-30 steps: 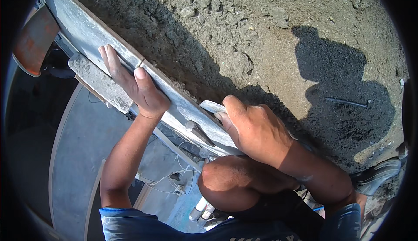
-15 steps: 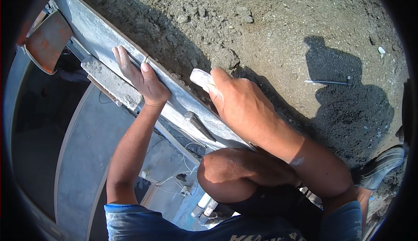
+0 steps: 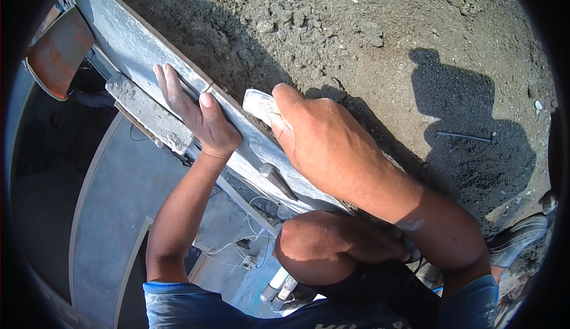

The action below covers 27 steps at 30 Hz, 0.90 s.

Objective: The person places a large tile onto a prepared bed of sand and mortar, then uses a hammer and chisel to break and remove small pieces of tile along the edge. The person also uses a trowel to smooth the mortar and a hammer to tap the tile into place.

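A long grey board (image 3: 139, 35) stands on edge, running slantwise from the upper left toward my knee. My left hand (image 3: 196, 112) lies against its face with the fingers stretched out, the thumb beside a thin nail-like piece (image 3: 209, 87) at the top edge. Just beyond that edge, my right hand (image 3: 309, 133) is closed round a pale, dust-covered object (image 3: 259, 104) with a blunt end; the fingers hide the rest, so its kind does not show. Lower on the board's face sits a dark, tapered metal piece (image 3: 278, 182), touched by neither hand.
Rough sandy soil (image 3: 356, 44) fills the far side, with a thin metal rod (image 3: 466, 136) lying in my shadow. Left of the board are a rough concrete strip (image 3: 145, 112) and an orange-stained curved pan (image 3: 62, 56). Below lie loose white cables (image 3: 228, 249) and pipes (image 3: 278, 286).
My right hand has moved slightly left with the pale object, nearer the nail-like piece. The left hand stays against the board. The whole view has shifted a little.
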Available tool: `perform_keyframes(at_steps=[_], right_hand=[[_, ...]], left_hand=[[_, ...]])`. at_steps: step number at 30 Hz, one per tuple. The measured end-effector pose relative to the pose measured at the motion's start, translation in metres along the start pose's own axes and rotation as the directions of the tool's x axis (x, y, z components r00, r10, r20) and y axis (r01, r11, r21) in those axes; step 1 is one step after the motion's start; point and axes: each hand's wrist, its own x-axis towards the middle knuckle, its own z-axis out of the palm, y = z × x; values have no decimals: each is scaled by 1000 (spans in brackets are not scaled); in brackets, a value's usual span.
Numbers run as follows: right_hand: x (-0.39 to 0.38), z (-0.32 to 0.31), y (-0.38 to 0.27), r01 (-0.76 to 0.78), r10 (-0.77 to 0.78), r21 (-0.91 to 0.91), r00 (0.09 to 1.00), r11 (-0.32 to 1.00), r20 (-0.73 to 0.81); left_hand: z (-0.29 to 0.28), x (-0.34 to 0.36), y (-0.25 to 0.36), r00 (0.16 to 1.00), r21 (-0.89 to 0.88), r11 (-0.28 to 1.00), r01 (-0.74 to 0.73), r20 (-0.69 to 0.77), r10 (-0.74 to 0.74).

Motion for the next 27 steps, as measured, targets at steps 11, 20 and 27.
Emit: perform_keyframes(at_steps=[11, 20, 27], right_hand=[[31, -2, -5, 68, -67, 37, 997, 997, -42], [33, -16, -3, 173, -173, -123, 985, 977, 15], [30, -5, -7, 133, -142, -103, 987, 986, -79]], left_hand=[[-1, 3, 0, 1000, 31, 999, -13, 3, 13], [3, 4, 7, 997, -2, 1000, -1, -78, 1], [2, 6, 5, 994, 18, 1000, -5, -105, 7]])
